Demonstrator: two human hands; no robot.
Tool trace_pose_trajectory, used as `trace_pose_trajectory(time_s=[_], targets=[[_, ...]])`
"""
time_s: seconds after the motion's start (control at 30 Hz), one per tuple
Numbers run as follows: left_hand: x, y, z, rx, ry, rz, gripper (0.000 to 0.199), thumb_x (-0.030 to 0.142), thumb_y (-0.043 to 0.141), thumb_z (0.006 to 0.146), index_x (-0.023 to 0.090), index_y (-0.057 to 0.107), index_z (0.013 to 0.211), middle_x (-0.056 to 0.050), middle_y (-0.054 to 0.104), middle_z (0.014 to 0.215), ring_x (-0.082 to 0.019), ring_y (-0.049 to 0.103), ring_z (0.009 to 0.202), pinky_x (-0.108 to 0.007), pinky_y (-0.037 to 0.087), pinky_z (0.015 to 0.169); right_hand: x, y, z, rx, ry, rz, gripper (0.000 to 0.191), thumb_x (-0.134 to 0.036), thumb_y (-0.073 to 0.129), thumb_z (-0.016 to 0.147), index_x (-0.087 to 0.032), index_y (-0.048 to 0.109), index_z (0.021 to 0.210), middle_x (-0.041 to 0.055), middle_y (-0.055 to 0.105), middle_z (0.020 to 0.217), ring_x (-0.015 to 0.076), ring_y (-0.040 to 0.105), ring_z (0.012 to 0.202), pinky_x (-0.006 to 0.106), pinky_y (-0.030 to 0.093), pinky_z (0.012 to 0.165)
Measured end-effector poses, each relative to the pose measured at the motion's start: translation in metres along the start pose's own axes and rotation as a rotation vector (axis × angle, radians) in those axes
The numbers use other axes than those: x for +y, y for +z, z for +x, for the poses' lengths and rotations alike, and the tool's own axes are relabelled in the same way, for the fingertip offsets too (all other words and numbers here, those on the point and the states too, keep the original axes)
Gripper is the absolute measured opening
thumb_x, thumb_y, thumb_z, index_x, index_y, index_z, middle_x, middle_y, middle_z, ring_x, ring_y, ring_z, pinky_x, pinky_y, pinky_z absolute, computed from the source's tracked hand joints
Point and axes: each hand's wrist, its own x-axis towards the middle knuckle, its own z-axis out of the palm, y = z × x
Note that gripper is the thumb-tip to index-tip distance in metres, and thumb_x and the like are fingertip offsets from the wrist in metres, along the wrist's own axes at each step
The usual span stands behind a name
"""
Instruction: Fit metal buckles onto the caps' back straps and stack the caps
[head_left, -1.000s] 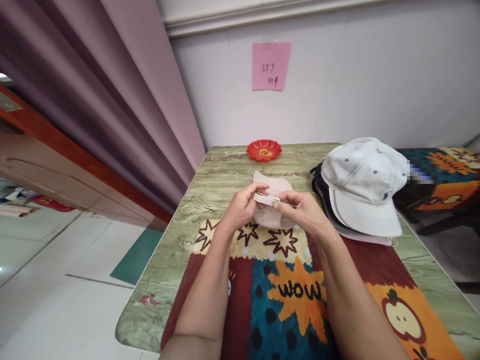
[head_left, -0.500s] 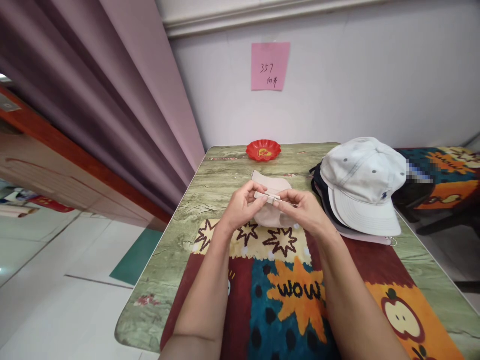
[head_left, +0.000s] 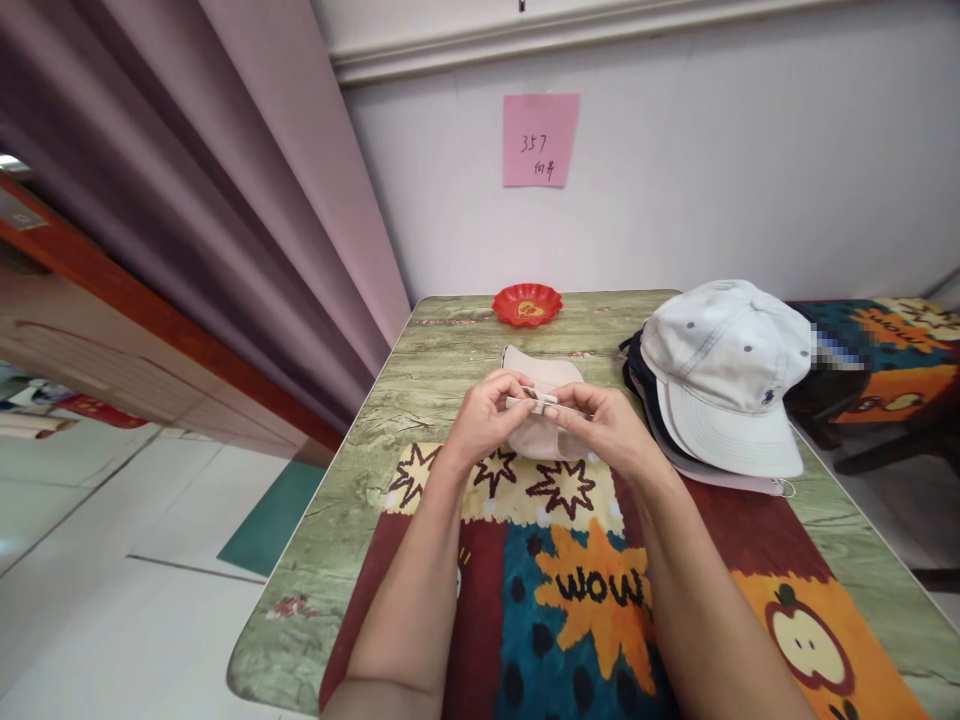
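Observation:
A pale beige cap (head_left: pixel 534 440) lies on the table in front of me, partly hidden by my fingers. Its narrow strap (head_left: pixel 541 402) runs between my two hands. My left hand (head_left: pixel 491 415) pinches the left part of the strap between thumb and fingers. From the other side, my right hand (head_left: pixel 604 425) grips the strap's right part, thumb on the near face. Whether the strap is fastened there is too small to make out.
On the right stands a stack of caps with a white cap (head_left: pixel 724 350) on top. A red scalloped dish (head_left: pixel 527 305) sits at the back of the table. A colourful mat (head_left: pixel 540 620) lies under my forearms. A pink note (head_left: pixel 540 140) is on the wall.
The strap's ends have come closer together between my fingertips, and the strap looks shorter and more bunched. Both hands stay at almost the same spot.

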Motion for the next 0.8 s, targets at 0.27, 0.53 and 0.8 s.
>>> trace_pose_trajectory(time_s=[0.27,0.53,0.8], targets=[[-0.0002,0.003,0.0008,0.031,0.024,-0.014,0.019,0.028,0.072,0.08,0.017,0.059,0.07,-0.009,0.065,0.099,-0.018,0.064,0.093,-0.03,0.053,0.079,-0.0028,-0.0013,-0.0005,0.03,-0.017,-0.076,0.036,-0.05,0.074,0.08,-0.017,0.076,0.091,0.0047,0.075,0.085,0.0176,0.063,0.073,0.027,0.047,0.064],[0.0011,0.0038,0.0005,0.031,0.05,-0.012,0.018,0.026,0.07,0.08,0.017,0.058,0.071,-0.009,0.065,0.098,-0.019,0.064,0.093,-0.03,0.053,0.078,-0.0012,-0.0007,0.0017,0.11,-0.009,-0.153,0.031,-0.048,0.075,0.078,-0.017,0.075,0.085,0.0021,0.069,0.075,0.014,0.054,0.062,0.026,0.04,0.057],[0.0004,0.0043,-0.0001,0.007,0.036,-0.064,0.017,0.027,0.068,0.083,0.017,0.058,0.073,-0.009,0.064,0.1,-0.018,0.064,0.092,-0.029,0.054,0.077,-0.002,0.0044,0.0008,0.199,-0.037,-0.184,0.027,-0.044,0.073,0.077,-0.017,0.074,0.078,0.0007,0.066,0.067,0.0121,0.048,0.056,0.025,0.031,0.052]])
